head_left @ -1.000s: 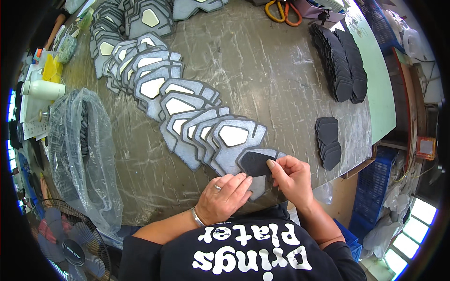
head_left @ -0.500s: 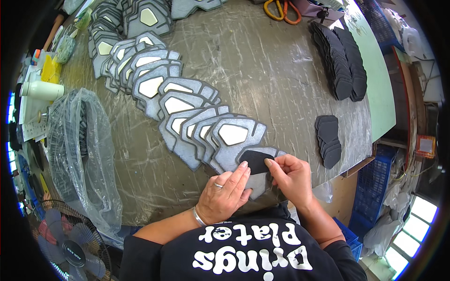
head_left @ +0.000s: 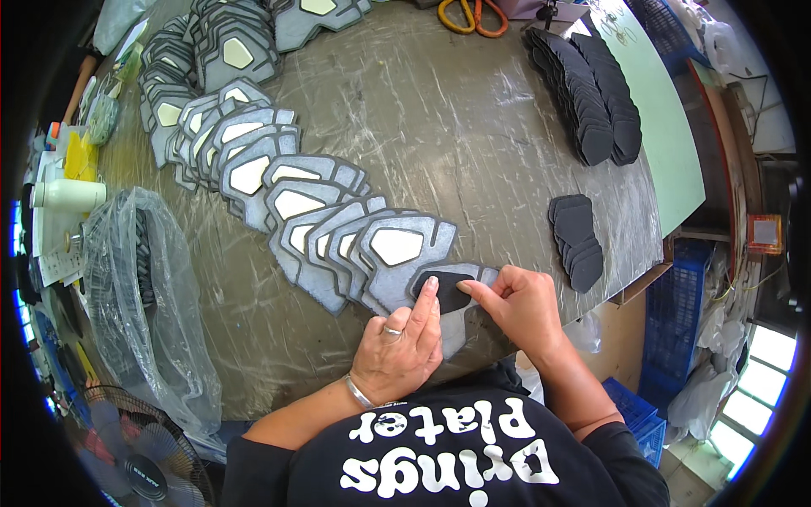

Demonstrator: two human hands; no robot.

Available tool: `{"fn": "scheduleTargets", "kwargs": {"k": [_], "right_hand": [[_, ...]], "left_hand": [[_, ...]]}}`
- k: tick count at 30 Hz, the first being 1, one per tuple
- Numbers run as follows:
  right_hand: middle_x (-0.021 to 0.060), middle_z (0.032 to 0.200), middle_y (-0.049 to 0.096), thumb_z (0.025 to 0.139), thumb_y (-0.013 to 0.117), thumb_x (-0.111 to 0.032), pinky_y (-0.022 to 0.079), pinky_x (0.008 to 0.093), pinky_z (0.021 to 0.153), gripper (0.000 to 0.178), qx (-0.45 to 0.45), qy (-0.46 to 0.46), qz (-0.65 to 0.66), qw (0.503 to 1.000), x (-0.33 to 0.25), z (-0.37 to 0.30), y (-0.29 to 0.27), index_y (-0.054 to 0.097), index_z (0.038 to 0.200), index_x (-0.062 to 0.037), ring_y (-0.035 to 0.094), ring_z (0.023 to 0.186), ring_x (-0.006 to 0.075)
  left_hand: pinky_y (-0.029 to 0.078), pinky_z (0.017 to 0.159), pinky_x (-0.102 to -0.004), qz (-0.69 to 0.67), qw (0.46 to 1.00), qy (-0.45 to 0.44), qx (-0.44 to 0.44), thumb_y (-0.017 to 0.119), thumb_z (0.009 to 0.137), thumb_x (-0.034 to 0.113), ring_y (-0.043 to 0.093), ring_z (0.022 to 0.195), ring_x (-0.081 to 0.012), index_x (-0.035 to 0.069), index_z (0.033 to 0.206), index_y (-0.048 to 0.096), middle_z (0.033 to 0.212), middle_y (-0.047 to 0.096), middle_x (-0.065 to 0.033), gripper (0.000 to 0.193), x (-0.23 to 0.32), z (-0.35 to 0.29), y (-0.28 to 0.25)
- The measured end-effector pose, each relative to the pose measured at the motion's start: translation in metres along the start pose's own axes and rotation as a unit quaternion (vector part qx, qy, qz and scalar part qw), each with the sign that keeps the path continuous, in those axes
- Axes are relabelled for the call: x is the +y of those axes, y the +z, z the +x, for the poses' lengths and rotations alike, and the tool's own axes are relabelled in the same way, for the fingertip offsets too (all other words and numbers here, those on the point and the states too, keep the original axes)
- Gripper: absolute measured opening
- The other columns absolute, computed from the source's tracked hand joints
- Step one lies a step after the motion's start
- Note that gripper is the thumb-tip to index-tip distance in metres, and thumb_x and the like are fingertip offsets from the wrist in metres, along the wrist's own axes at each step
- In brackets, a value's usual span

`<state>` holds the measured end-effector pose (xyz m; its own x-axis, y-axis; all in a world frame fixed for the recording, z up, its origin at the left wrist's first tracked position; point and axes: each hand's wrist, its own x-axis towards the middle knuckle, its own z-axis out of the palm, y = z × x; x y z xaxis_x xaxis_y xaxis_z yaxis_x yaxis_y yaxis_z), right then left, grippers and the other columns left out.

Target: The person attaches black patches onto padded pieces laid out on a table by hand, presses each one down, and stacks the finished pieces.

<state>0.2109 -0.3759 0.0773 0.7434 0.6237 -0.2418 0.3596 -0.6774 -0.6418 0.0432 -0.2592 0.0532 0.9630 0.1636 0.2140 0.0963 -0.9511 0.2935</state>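
Note:
At the table's near edge lies a grey cut piece point(head_left: 458, 328) with dark seams. A black patch point(head_left: 444, 292) sits over its middle opening. My left hand point(head_left: 399, 348), with a ring and a bracelet, rests its outstretched fingertips on the patch's left part. Thumb and fingers of my right hand point(head_left: 522, 308) pinch the patch at its right corner. Just beyond, an overlapping row of similar grey pieces point(head_left: 435, 237) with cream panels point(head_left: 397, 247) curves away to the far left; the working piece lies against its near end.
A small stack of black patches point(head_left: 576, 245) lies to the right, with two longer stacks point(head_left: 583, 101) behind it. Orange-handled scissors point(head_left: 475, 17) rest at the far edge. Leftward are a clear plastic bag point(head_left: 152, 313), a pale bottle point(head_left: 69, 196) and a fan point(head_left: 144, 465).
The view has shifted, so the table's contents appear farther left. My left index finger now lies farther onto the patch, its other fingers more bent. My right hand keeps its pinch at the corner.

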Motion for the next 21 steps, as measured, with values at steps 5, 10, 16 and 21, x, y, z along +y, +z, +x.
{"fn": "scheduleTargets", "kwargs": {"k": [5,10,16,21], "right_hand": [[0.0060,0.089,0.066,0.081,0.076,-0.018,0.050,0.0368,0.067,0.018,0.127,-0.254,-0.093,0.954,-0.001,-0.010,0.010,0.071,0.095,-0.0083,0.065,0.077,0.0219],[0.0052,0.146,0.049,0.088,0.067,-0.030,0.031,0.0472,0.111,0.053,-0.029,-0.304,-0.204,0.930,0.009,-0.027,0.014,0.055,0.136,-0.0119,0.045,0.134,0.0218],[0.0028,0.151,0.045,0.090,0.066,-0.038,0.022,0.0529,0.117,0.061,-0.069,-0.289,-0.203,0.933,0.017,-0.025,0.006,0.049,0.142,-0.0110,0.039,0.141,0.0221],[0.0090,0.133,0.057,0.084,0.073,-0.029,0.032,0.0453,0.108,0.047,0.025,-0.265,-0.112,0.957,0.022,-0.015,0.002,0.063,0.125,-0.0077,0.052,0.125,0.0245]], "left_hand": [[0.042,0.072,-0.0321,0.008,1.000,-0.008,0.006,0.067,0.074,0.020,0.052,0.093,-0.0188,0.001,0.125,0.060,0.142,0.053,-0.0102,0.055,0.002,0.002,0.005],[0.041,0.076,-0.0301,0.031,0.999,-0.021,-0.013,0.064,0.080,0.025,0.051,0.096,-0.0163,0.002,0.132,0.058,0.142,0.053,-0.0074,0.056,0.006,0.004,0.001],[0.038,0.090,-0.0341,0.069,0.997,-0.024,-0.031,0.065,0.081,0.033,0.047,0.114,-0.0191,0.008,0.137,0.057,0.143,0.051,-0.0053,0.062,0.005,0.002,-0.004],[0.037,0.092,-0.0344,0.061,0.997,-0.025,-0.028,0.067,0.080,0.036,0.046,0.116,-0.0198,0.009,0.137,0.057,0.140,0.051,-0.0044,0.064,0.005,0.001,0.001]]}}
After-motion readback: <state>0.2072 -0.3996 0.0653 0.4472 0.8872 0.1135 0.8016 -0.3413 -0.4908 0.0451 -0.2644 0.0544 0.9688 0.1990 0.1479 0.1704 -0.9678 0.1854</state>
